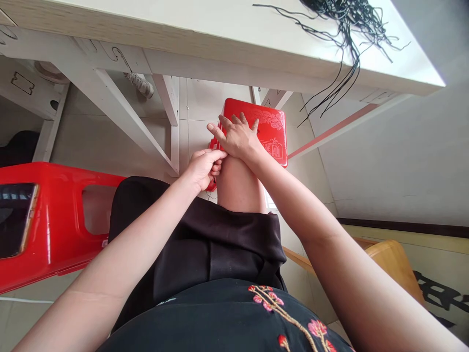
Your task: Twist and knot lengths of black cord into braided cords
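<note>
My left hand (205,166) is closed in a pinch beside my bare knee, thumb pressed on the curled fingers. Whatever it may hold is too small to make out; a thin dark strand shows just below it. Palm down, my right hand (240,137) lies on the leg (240,188) near the knee, its fingers spread. Its wrist is close to the left thumb tip. Under and beyond the hands is a red plastic stool (273,132) with a pale flower pattern and lettering on its top.
Above, a white table (220,46) carries a tangle of black cords (348,24), some hanging over its edge. White table legs (174,117) stand below. To the left, a phone (16,220) lies on another red stool (62,215). A wooden chair (397,266) is at right.
</note>
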A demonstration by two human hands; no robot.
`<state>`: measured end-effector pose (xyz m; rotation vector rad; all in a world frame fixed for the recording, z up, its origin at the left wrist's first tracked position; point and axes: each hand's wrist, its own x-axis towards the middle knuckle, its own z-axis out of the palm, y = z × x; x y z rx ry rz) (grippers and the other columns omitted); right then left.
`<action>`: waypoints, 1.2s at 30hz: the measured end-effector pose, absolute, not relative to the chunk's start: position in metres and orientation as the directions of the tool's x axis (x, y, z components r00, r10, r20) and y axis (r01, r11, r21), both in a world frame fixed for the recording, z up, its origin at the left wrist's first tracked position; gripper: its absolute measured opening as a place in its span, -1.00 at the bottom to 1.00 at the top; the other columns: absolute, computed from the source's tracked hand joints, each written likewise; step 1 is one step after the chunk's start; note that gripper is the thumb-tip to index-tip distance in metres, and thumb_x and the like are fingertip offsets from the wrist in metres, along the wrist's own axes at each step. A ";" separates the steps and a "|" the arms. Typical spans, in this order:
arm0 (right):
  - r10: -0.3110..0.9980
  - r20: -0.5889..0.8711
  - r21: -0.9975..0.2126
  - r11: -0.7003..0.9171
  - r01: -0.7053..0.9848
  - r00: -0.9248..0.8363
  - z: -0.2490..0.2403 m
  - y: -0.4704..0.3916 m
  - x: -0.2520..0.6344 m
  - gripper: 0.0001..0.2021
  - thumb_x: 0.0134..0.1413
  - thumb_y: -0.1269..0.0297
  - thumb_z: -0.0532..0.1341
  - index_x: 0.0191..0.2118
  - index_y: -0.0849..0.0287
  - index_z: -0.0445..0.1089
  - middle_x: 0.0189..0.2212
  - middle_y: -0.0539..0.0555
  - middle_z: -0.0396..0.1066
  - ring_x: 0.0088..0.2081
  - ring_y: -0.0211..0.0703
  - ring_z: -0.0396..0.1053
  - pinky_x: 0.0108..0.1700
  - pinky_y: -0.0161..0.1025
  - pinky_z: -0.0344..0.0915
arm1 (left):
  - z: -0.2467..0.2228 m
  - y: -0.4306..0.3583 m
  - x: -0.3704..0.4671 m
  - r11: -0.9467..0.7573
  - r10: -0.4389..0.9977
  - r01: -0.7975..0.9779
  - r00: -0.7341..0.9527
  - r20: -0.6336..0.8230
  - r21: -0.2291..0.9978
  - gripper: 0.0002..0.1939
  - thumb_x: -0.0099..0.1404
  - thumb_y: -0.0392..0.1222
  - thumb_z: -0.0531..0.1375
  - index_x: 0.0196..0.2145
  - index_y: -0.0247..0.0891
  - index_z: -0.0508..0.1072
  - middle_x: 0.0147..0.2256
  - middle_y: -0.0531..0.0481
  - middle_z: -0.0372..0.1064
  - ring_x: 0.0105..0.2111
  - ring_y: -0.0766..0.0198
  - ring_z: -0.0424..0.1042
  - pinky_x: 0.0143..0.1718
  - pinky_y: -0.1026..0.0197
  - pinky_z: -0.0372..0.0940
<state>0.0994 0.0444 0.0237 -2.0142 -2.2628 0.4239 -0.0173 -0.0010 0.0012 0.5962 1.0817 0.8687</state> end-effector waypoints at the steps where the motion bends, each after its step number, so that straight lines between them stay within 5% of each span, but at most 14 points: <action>1: 0.984 -0.123 -0.257 0.095 0.962 -0.130 0.024 0.044 0.099 -0.20 0.16 -0.28 -0.30 0.30 0.19 0.04 0.25 0.29 0.10 0.34 0.33 -0.22 0.20 0.49 -0.36 | 0.001 -0.001 -0.018 0.545 0.838 -0.313 0.208 -0.504 0.778 -0.80 -0.06 -0.35 0.25 -0.64 -0.31 0.24 -0.69 0.15 0.11 -0.72 0.53 0.07 -0.73 0.40 -0.08; 15: 0.986 -0.107 -0.228 0.099 0.969 -0.126 0.025 0.041 0.098 -0.20 0.16 -0.28 -0.30 0.31 0.18 0.03 0.22 0.30 0.15 0.33 0.30 -0.18 0.21 0.46 -0.35 | 0.004 -0.004 -0.022 0.599 0.801 -0.315 0.230 -0.553 0.736 -0.92 -0.04 -0.29 0.17 -0.58 -0.36 0.33 -0.67 0.09 0.17 -0.72 0.51 0.08 -0.73 0.40 -0.07; 26: 0.985 -0.104 -0.228 0.111 0.967 -0.138 0.023 0.041 0.098 -0.21 0.17 -0.28 -0.30 0.30 0.19 0.05 0.18 0.29 0.21 0.32 0.32 -0.15 0.20 0.48 -0.35 | 0.005 -0.012 -0.027 0.465 0.878 -0.058 0.158 -0.452 0.883 -0.89 -0.06 -0.35 0.25 -0.56 -0.30 0.34 -0.66 0.13 0.21 -0.72 0.53 0.08 -0.72 0.42 -0.10; 36: 0.984 -0.119 -0.239 0.102 0.966 -0.134 0.023 0.040 0.098 -0.20 0.17 -0.27 -0.30 0.31 0.21 0.03 0.19 0.28 0.20 0.32 0.33 -0.16 0.21 0.47 -0.35 | -0.005 -0.015 -0.030 0.395 0.904 0.032 0.162 -0.395 0.918 -0.83 0.11 -0.15 0.26 -0.53 -0.28 0.40 -0.54 0.06 0.30 -0.58 0.43 0.22 -0.63 0.38 0.03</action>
